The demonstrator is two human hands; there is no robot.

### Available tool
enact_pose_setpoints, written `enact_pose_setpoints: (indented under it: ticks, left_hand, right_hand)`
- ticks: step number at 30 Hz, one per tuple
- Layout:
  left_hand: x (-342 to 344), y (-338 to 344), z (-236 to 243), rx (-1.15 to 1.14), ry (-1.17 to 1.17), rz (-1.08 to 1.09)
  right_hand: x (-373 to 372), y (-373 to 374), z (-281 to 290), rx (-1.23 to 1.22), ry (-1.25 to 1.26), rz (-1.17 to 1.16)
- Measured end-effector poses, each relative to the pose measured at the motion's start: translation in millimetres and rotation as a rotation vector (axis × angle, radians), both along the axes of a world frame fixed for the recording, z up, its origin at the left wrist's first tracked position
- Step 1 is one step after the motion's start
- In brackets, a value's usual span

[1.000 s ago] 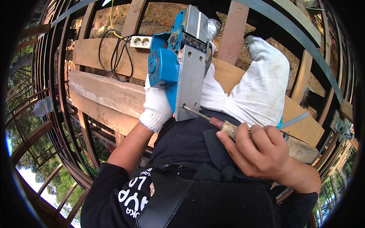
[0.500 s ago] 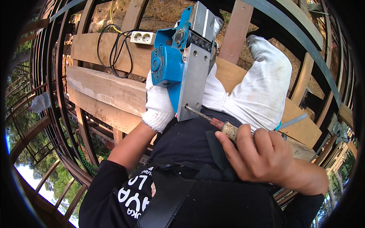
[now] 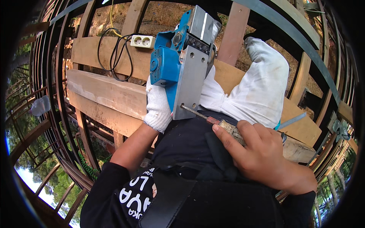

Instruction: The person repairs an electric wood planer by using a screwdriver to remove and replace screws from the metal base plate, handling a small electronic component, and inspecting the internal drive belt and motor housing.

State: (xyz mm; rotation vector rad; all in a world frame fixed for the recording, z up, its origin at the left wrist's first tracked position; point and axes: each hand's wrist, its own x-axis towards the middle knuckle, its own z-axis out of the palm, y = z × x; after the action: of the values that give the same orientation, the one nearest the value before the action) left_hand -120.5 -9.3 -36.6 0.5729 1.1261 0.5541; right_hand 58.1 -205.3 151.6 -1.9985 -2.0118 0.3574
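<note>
On my feed the right hand (image 3: 262, 154) curls around a screwdriver (image 3: 229, 130), its tip (image 3: 187, 108) at a corner hole (image 3: 182, 104) in the metal plate (image 3: 188, 76). The gloved left hand (image 3: 157, 102) holds the blue planer (image 3: 164, 68) (fingers hidden from me) near the black shirt (image 3: 190, 142). The plate looks attached; work at this hole seems unfinished. Beyond, a socket (image 3: 143, 41) sits on a board (image 3: 87, 51).

Planer sole plate (image 3: 190, 79): smooth metal, dull sheen
Planer housing (image 3: 165, 66): blue plastic, satin
Screwdriver handle (image 3: 230, 130): rough, mottled
Glove (image 3: 158, 105): matt knit cloth
Plank (image 3: 106, 93): bare matt wood
</note>
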Motion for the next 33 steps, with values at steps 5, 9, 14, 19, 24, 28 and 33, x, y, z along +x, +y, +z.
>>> enact_pose_setpoints:
  ticks: [5, 9, 14, 19, 24, 28, 33]
  left_hand:
    - [-32.5, 9.8, -17.6, -0.257, -0.194, -0.141]
    - [-41.3, 13.5, -19.4, -0.288, -0.196, -0.175]
    - [-39.0, 23.5, -10.4, -0.368, -0.207, -0.218]
    - [-32.7, 22.5, -3.0, -0.362, -0.085, -0.274]
    - [-32.4, 20.6, 0.5, -0.373, -0.096, -0.185]
    - [-30.6, 20.3, 2.0, -0.363, -0.13, -0.211]
    - [-39.9, 25.5, -12.9, -0.424, -0.174, -0.238]
  right_hand:
    - [3.1, -0.8, -14.1, 0.025, 0.139, -0.015]
    - [17.4, -5.5, -18.8, 0.042, 0.37, -0.134]
    - [33.5, -11.5, -40.3, -0.043, 0.466, -0.433]
    - [44.1, 2.5, -62.8, 0.094, 0.369, -0.452]
    - [58.8, 16.5, -60.4, 0.088, 0.277, -0.384]
    - [67.7, 21.8, -56.3, 0.052, 0.238, -0.302]
    - [79.2, 26.8, -57.6, 0.097, 0.043, -0.164]
